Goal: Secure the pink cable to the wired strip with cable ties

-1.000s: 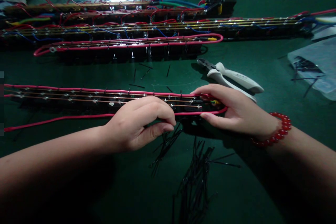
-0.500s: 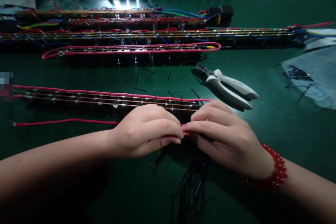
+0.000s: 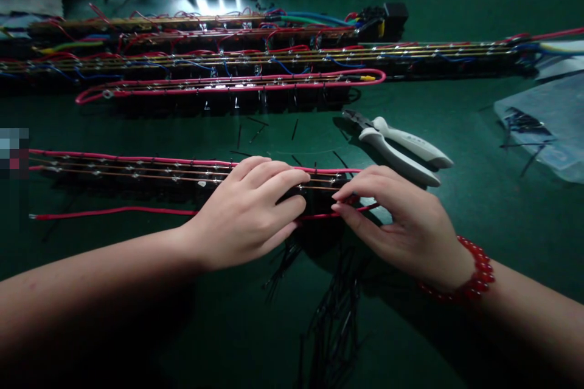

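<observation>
A long black strip assembly [image 3: 137, 173] with copper bars and a red wire [image 3: 114, 211] looped around it lies across the green mat. My left hand [image 3: 249, 213] rests flat on the strip's right part, fingers stretched over it. My right hand [image 3: 392, 219], with a red bead bracelet at the wrist, pinches the red wire at the strip's right end. A heap of black cable ties [image 3: 333, 316] lies just in front of both hands.
White-handled cutters [image 3: 401, 149] lie right of the strip. Several more wired strips [image 3: 228, 82] are lined up farther back. A clear plastic bag with ties [image 3: 542, 127] sits at the right edge. Cut tie ends [image 3: 255, 127] are scattered on the green mat [image 3: 456, 206].
My left hand has uncurled and laid its fingers over the strip. My right hand came left from the strip's end, met the left hand, and now pinches the red wire.
</observation>
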Available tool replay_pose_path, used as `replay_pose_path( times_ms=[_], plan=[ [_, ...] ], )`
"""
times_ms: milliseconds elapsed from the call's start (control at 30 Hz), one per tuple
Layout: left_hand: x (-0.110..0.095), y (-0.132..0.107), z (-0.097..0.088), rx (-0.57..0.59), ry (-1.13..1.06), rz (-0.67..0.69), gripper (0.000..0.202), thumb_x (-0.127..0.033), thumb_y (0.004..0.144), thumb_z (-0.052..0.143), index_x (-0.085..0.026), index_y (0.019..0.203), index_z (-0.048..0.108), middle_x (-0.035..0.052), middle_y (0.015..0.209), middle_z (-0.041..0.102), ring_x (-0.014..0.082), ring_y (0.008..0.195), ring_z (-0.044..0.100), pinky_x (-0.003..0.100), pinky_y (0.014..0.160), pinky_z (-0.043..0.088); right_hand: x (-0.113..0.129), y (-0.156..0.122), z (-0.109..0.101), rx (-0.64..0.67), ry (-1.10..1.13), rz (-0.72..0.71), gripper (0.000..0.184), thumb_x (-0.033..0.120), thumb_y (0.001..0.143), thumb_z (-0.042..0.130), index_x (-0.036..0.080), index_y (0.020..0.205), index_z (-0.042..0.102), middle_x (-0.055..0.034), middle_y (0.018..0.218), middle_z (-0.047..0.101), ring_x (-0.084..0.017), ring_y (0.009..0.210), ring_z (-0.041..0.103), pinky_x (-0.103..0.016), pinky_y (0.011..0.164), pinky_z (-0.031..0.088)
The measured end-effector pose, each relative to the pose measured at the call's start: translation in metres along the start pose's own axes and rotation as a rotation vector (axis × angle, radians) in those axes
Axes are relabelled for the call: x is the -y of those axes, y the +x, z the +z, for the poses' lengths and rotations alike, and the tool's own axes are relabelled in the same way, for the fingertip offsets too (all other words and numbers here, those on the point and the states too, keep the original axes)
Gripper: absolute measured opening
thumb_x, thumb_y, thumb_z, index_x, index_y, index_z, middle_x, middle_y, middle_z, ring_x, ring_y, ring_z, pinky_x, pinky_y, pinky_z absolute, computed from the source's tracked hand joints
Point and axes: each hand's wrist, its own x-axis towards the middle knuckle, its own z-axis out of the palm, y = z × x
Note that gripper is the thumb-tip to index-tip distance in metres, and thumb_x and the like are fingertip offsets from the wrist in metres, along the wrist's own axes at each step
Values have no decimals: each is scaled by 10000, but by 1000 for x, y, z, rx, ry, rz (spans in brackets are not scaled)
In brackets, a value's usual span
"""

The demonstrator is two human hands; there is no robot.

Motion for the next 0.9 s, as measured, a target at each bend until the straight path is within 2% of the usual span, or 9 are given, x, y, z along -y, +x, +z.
replay_pose_path(
  times_ms=[167, 333, 400, 500, 600, 700, 900],
  plan=[
    [0, 1, -1, 0, 23, 16, 160, -287, 964, 558, -180, 1033, 655, 115, 1331, 629, 302, 1207, 595, 498, 1010, 497, 0, -4, -1, -32, 34, 69, 81, 218, 927, 629, 236, 1005, 613, -28, 905, 703, -175, 746, 665, -322, 686, 553],
    [1, 3, -1, -85, 47, 73, 80, -181, 947, 587, -146, 925, 655, 120, 1245, 691, 309, 1129, 656, 491, 927, 557, -2, -6, -1, -57, 40, 78, 132, 171, 929, 622, 245, 1036, 599, -25, 946, 708, -159, 787, 680, -284, 664, 568],
    [2, 4, -1, -105, 55, 91, 53, -156, 939, 607, -133, 924, 653, 124, 1229, 705, 311, 1106, 672, 489, 907, 571, -4, -5, -1, -105, 48, 30, 149, 142, 928, 611, 250, 1030, 599, -24, 917, 699, -159, 787, 682, -283, 649, 571],
    [4, 4, -1, -116, 47, 103, 33, -138, 933, 625, -118, 947, 647, 134, 1221, 714, 317, 1096, 683, 488, 897, 580, -8, -5, -1, -157, 33, -153, 179, 102, 902, 624, 240, 1013, 603, -23, 869, 704, -167, 793, 686, -312, 702, 587],
    [4, 3, 0, -139, 41, 109, 63, -130, 934, 629, -106, 991, 641, 144, 1196, 723, 318, 1082, 694, 482, 889, 588, -12, -6, -1, -153, 1, -308, 174, 103, 901, 628, 227, 1020, 607, -24, 857, 737, -172, 806, 689, -351, 758, 590],
    [5, 3, 0, -151, 48, 102, 133, -116, 950, 604, -98, 1079, 629, 148, 1187, 726, 311, 1083, 700, 475, 893, 593, -12, -7, -3, -168, -38, -330, 146, 116, 919, 611, 219, 1022, 621, -33, 866, 756, -171, 804, 694, -364, 758, 586],
    [7, 2, 2, -155, 42, 87, 180, -80, 962, 559, -105, 1130, 620, 162, 1193, 720, 299, 1081, 705, 464, 900, 599, -3, -2, -13, -119, -131, -402, 237, 51, 825, 705, 165, 1022, 639, -47, 791, 746, -176, 700, 692, -348, 667, 576]
  ],
)
